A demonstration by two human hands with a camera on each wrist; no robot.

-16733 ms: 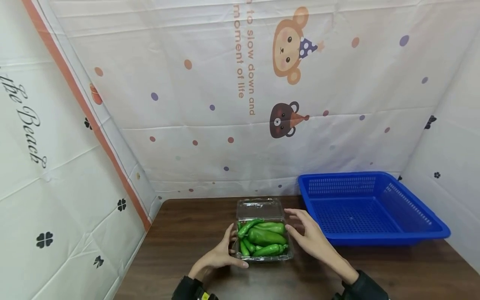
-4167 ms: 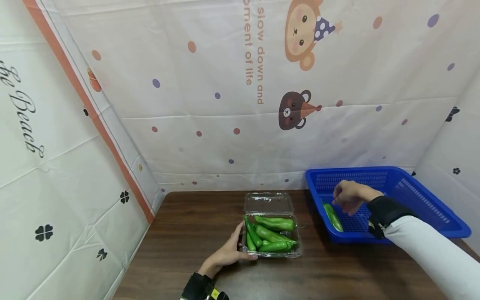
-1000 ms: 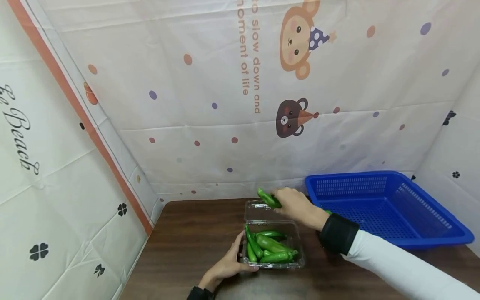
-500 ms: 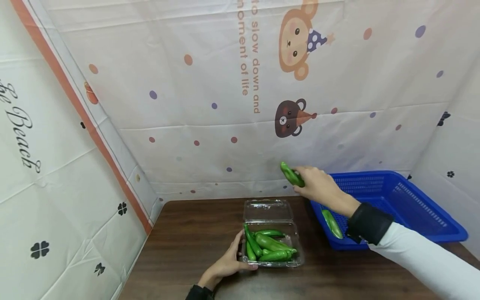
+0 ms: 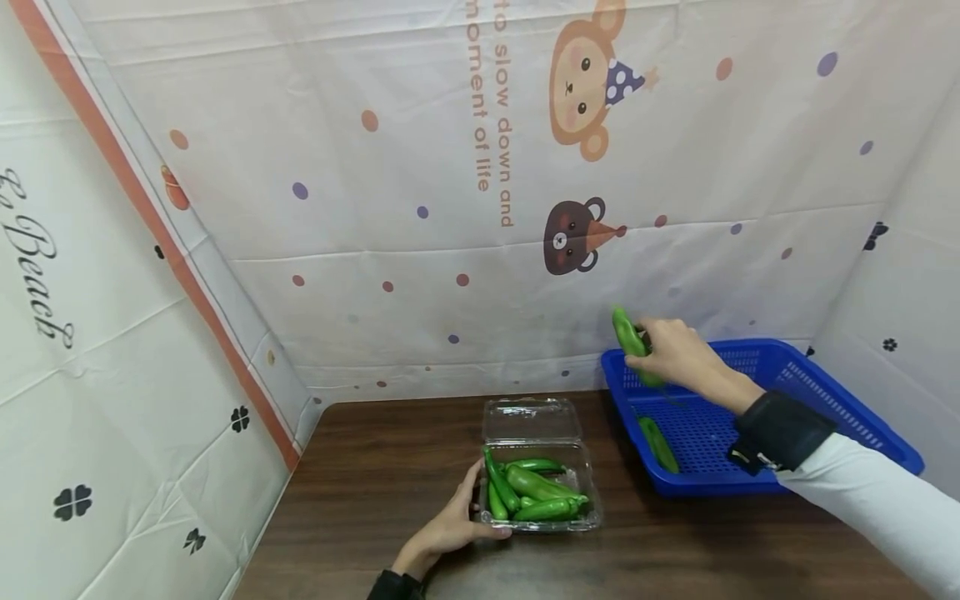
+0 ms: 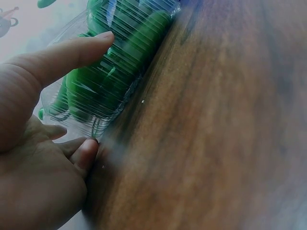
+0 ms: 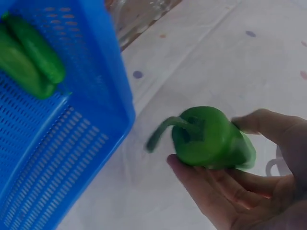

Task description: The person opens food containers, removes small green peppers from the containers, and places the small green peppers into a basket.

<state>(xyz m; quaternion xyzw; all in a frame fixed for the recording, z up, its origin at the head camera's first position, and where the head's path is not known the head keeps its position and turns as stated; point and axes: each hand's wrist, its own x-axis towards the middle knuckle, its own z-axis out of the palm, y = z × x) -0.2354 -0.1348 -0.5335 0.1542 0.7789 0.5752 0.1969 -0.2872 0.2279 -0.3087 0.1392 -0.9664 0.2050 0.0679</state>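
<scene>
My right hand [image 5: 682,354] pinches a green pepper [image 5: 628,333] above the left back part of the blue basket [image 5: 738,492]. In the right wrist view the held pepper [image 7: 206,139] shows its curved stem, with thumb and fingers on either side. Two green peppers [image 7: 33,52] lie side by side in the basket there. My left hand [image 5: 450,521] grips the left front corner of an open clear plastic clamshell box [image 5: 592,508], which holds several green peppers [image 5: 540,483]. In the left wrist view the thumb [image 6: 76,52] lies across the box's ribbed side.
The box's lid [image 5: 532,419] is folded back behind it. Both box and basket stand on a dark wooden table [image 5: 360,475]. A white printed cloth [image 5: 420,317] hangs behind the table, and more cloth [image 5: 150,400] covers the left side.
Over the last second my right hand has carried the pepper from above the box lid rightward and up, over the basket. My left hand stays on the box. Fewer peppers lie in the box than before.
</scene>
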